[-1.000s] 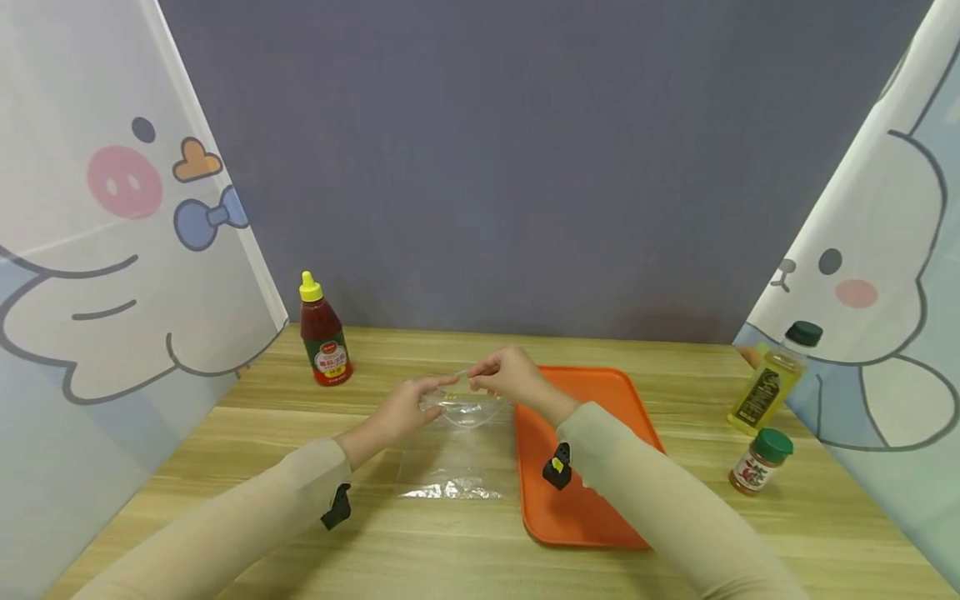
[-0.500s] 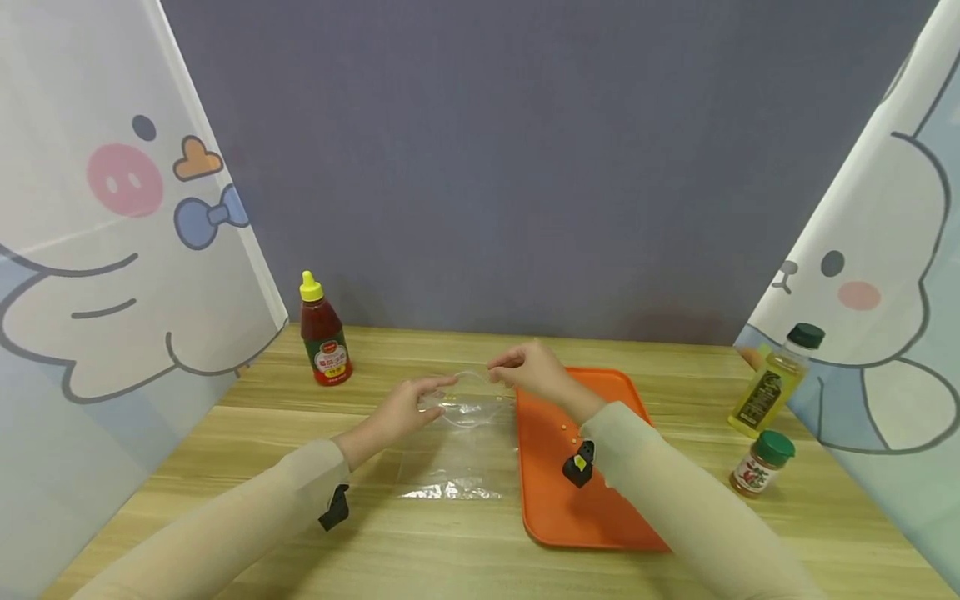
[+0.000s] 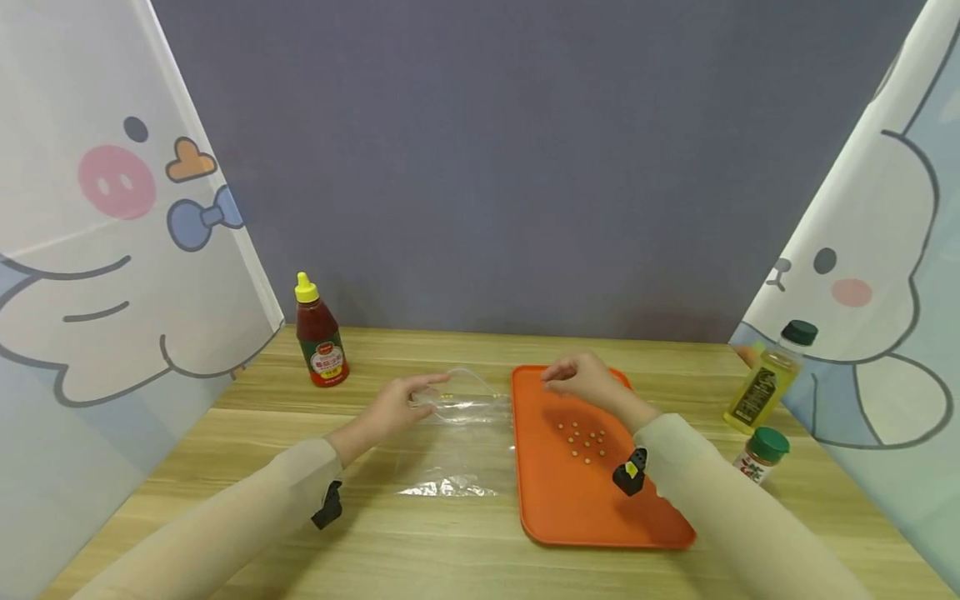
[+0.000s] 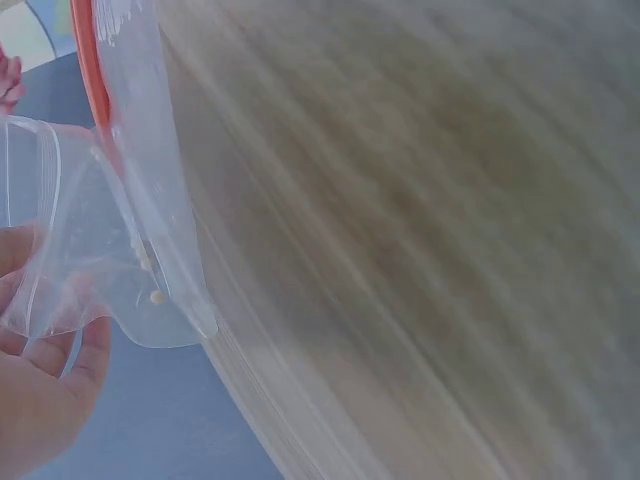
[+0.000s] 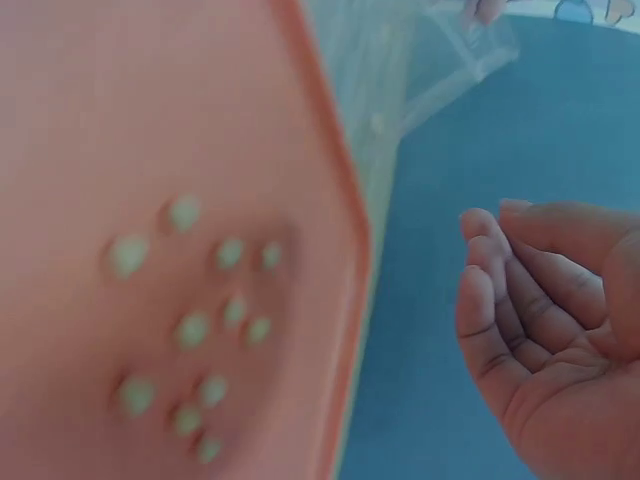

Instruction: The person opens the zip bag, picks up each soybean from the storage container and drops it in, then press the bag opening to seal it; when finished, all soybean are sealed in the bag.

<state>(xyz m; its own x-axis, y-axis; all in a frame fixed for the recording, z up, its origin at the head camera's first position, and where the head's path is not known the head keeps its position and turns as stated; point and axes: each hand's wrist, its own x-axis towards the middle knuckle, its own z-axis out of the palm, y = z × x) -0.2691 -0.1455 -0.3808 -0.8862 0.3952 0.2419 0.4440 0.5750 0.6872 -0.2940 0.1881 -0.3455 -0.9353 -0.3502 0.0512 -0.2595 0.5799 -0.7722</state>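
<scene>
A clear zip bag (image 3: 453,458) lies on the table with its mouth raised, and the left hand (image 3: 392,414) grips the mouth's left side. In the left wrist view the hand (image 4: 45,395) has its fingers inside the film of the bag (image 4: 90,215), where small pale pieces (image 4: 157,297) show. Over the upper part of an orange tray (image 3: 570,517) hovers the right hand (image 3: 592,385). The right wrist view shows that hand (image 5: 565,330) with loosely bent fingers, thumb near the fingertips, nothing visible between them. Several small pale pieces (image 5: 192,330) lie on the tray (image 5: 180,90).
A red sauce bottle (image 3: 322,337) with a yellow cap stands at the back left. On the right are an oil bottle (image 3: 761,392) and a green-capped spice jar (image 3: 756,460), partly behind the right sleeve. A grey panel (image 3: 450,167) closes off the back.
The right hand has moved right, from the bag's mouth to above the tray, uncovering the pale pieces there. The left hand has stayed at the bag, whose mouth now shows wider in view.
</scene>
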